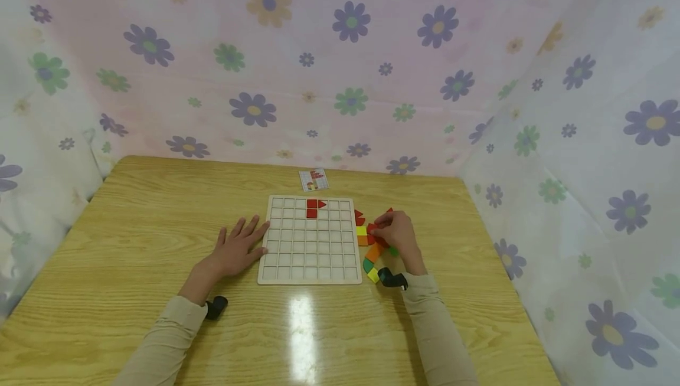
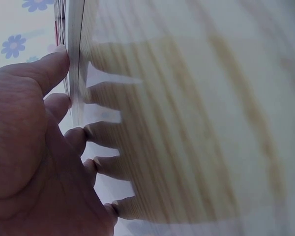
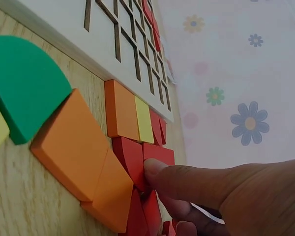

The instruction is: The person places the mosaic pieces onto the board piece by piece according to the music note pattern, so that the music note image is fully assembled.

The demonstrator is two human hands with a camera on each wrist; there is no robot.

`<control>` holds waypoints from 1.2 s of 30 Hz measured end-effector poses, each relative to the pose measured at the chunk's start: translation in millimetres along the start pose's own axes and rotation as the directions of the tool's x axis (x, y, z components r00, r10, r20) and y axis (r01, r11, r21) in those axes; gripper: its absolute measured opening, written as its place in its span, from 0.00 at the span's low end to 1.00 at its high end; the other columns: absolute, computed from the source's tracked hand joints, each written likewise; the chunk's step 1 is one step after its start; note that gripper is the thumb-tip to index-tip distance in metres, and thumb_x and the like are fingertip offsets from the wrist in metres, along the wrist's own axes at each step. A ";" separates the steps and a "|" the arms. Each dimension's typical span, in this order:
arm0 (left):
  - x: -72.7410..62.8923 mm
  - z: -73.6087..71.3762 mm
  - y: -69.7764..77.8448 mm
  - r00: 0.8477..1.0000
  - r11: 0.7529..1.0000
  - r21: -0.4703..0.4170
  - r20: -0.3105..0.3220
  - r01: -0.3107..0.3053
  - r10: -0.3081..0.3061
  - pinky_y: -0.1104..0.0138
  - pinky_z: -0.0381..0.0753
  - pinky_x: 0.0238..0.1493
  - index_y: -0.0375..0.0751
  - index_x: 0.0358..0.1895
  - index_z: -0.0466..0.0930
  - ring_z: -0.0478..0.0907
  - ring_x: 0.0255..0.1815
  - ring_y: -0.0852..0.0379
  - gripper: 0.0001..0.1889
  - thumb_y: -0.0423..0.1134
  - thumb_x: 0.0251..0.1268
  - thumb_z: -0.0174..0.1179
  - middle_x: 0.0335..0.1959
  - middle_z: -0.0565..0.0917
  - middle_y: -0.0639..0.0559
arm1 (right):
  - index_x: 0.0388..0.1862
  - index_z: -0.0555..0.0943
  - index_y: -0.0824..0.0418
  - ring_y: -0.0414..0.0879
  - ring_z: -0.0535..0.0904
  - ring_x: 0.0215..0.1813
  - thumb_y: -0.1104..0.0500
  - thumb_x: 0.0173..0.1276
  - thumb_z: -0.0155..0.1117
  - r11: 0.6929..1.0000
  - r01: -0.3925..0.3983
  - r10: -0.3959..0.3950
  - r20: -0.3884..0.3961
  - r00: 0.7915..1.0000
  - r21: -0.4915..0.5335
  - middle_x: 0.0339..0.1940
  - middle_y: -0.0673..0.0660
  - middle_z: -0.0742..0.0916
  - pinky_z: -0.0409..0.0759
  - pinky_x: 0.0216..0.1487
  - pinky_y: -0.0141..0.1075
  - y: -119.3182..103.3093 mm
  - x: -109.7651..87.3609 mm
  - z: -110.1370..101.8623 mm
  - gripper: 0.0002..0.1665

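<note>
A pale wooden grid board [image 1: 310,281] lies flat on the table, with two red squares [image 1: 311,213] and a red triangle [image 1: 321,204] in its upper cells. My left hand [image 1: 236,250] rests with spread fingers on the table, fingertips at the board's left edge. To the right of the board, my right hand [image 1: 397,234] reaches into a cluster of coloured wooden blocks. Its thumb and fingers pinch a red square block [image 3: 160,151], partly hidden behind the thumb. Orange blocks [image 3: 73,142], a yellow block [image 3: 144,120] and a green rounded block [image 3: 27,83] lie around it.
A small printed card [image 1: 314,180] with a coloured figure on a grid lies behind the board. Flower-patterned cloth [image 1: 297,79] hangs along the back and sides of the wooden table [image 1: 159,209]. A light yellow block [image 1: 373,275] sits near the right wrist's black camera strap [image 1: 392,278].
</note>
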State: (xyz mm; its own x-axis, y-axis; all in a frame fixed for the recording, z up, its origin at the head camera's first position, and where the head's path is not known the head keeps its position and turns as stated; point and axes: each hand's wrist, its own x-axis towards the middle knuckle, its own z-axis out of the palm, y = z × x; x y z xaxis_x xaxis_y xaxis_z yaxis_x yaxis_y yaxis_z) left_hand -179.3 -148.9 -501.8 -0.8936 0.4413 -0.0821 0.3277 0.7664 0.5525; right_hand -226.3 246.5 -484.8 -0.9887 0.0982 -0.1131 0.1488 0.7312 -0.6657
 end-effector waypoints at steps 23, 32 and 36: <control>0.3 0.5 -0.6 1.000 1.000 0.003 0.008 0.009 -0.009 0.27 0.33 0.72 0.40 0.81 0.55 0.39 0.81 0.27 0.34 0.47 0.80 0.53 0.82 0.49 0.33 | 0.54 0.85 0.70 0.53 0.83 0.41 0.66 0.76 0.61 0.937 0.318 -0.332 0.083 0.940 0.144 0.44 0.64 0.88 0.80 0.40 0.37 -16.4 -11.0 26.7 0.13; 1.1 1.0 -1.1 1.000 1.000 0.003 0.010 0.010 -0.010 0.26 0.33 0.71 0.40 0.82 0.55 0.39 0.82 0.27 0.34 0.47 0.80 0.53 0.82 0.49 0.34 | 0.46 0.88 0.64 0.43 0.83 0.39 0.59 0.68 0.73 0.927 0.163 -0.188 0.042 0.981 0.339 0.38 0.57 0.89 0.81 0.41 0.33 -14.1 -9.0 54.3 0.11; 1.1 0.3 -0.4 1.000 1.000 -0.001 0.013 0.012 -0.012 0.26 0.33 0.71 0.40 0.81 0.55 0.39 0.81 0.27 0.34 0.48 0.80 0.53 0.82 0.49 0.34 | 0.43 0.88 0.63 0.44 0.84 0.38 0.58 0.66 0.75 0.917 0.133 -0.150 0.016 0.989 0.376 0.36 0.56 0.90 0.81 0.39 0.33 -16.4 -6.9 60.4 0.11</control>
State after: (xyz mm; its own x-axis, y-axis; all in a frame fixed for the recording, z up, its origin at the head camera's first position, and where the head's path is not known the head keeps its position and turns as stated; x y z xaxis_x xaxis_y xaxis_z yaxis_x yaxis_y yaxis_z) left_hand -180.3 -148.5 -502.3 -0.8935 0.4379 -0.0994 0.3167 0.7714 0.5520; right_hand -220.8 193.1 -517.7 -0.9995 -0.0229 -0.0239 0.0117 0.4295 -0.9030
